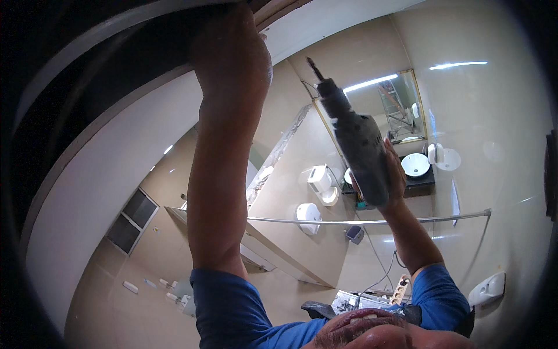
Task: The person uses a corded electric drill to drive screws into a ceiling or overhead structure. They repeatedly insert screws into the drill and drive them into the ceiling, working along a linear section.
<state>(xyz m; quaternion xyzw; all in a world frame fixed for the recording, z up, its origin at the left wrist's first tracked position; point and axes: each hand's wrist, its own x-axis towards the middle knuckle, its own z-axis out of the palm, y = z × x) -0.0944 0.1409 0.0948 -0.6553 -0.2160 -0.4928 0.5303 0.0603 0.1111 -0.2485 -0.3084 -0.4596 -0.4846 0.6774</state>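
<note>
My right hand is wrapped around the body of a dark power drill, raised at the middle right of the head view. Its bit points up and left toward the ceiling, apart from any surface. My left hand reaches up to the brown edge of a dark ceiling opening. Shadow hides its fingers, so I cannot make out whether it grips anything. A white ceiling panel borders the opening.
A metal rail crosses below the drill. Beyond are a framed mirror, a white basin, wall dispensers and a grey bin. A power strip and a dark cable lie lower down.
</note>
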